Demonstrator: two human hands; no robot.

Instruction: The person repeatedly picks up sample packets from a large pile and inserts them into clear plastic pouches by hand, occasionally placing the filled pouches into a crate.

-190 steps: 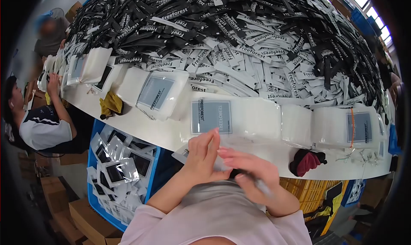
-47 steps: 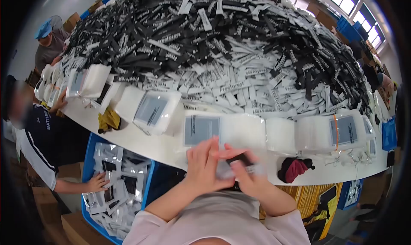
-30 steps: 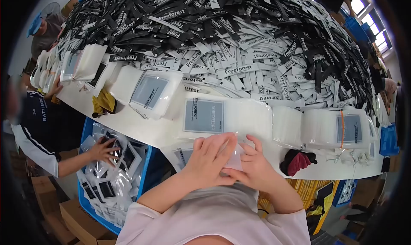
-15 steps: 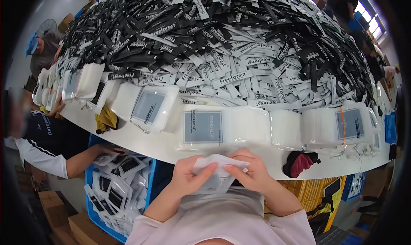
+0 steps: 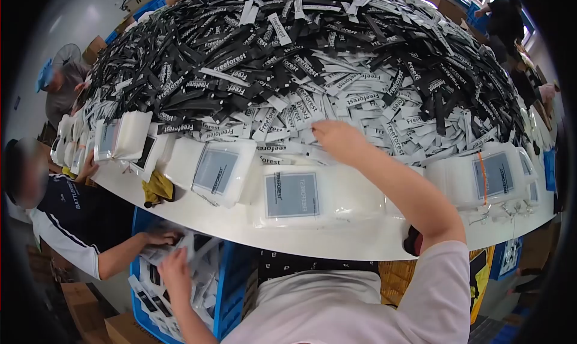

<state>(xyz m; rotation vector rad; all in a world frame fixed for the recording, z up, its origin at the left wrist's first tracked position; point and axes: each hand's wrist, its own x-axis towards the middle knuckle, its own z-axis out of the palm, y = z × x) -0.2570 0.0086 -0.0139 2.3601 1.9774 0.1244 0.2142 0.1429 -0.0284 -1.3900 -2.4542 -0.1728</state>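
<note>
My right hand reaches across the table to the heap, its fingers drawn together at the white stick packets. Whether one is pinched there, I cannot make out. Beneath that forearm lie stacks of clear plastic bags; the nearest stack carries a grey FREEFOREST label. Low on the left, my left hand hangs over the blue bin, smeared by motion, so its grip is unclear. Filled clear bags with black and white contents lie in that bin.
A co-worker's hand is in the same bin, close to my left hand. Black stick packets cover much of the heap. A yellow cloth pouch and more bag stacks line the table edge. A yellow crate stands below right.
My hands have parted from the small clear bag they held together at the table edge. The right went forward to the heap, the left down to the bin. The view has shifted slightly.
</note>
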